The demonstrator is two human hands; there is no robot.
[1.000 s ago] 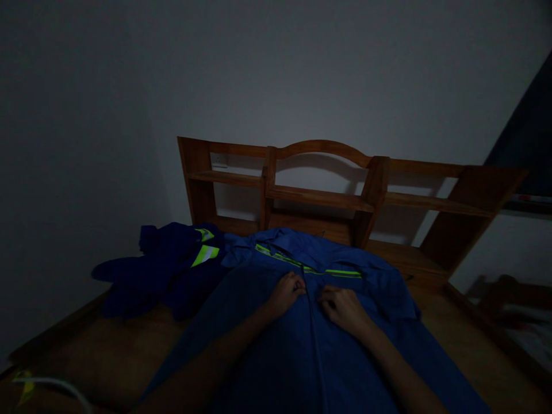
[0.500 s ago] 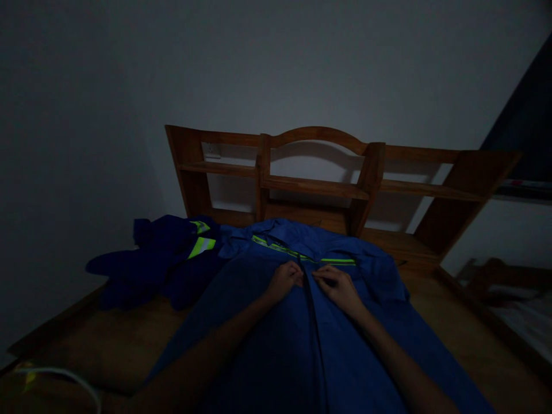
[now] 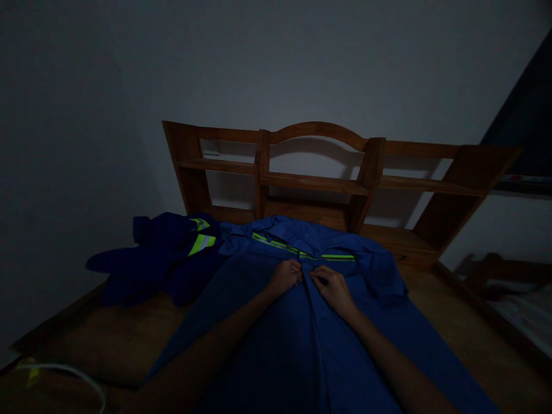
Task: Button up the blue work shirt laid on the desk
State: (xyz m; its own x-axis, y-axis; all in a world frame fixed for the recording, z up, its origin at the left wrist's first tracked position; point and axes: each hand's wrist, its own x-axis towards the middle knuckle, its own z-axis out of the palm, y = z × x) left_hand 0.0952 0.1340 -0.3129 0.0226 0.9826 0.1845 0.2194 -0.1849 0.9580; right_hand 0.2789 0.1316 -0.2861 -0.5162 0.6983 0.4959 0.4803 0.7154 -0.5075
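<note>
Blue cloth work jacket with yellow-green reflective stripes [image 3: 245,290] lies spread front-up on the wooden bed [image 3: 107,339], collar toward the shelved wooden headboard [image 3: 317,184]. At its centre opening, just below the stripe, left hand [image 3: 284,277] and right hand [image 3: 331,288] sit side by side, fingers curled shut, each pinching one front edge; crumpled dark blue garment [image 3: 157,256] lies just left

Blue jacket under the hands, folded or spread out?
Spread out: the blue jacket lies flat, front up, left hand and right hand at its centre seam.
</note>
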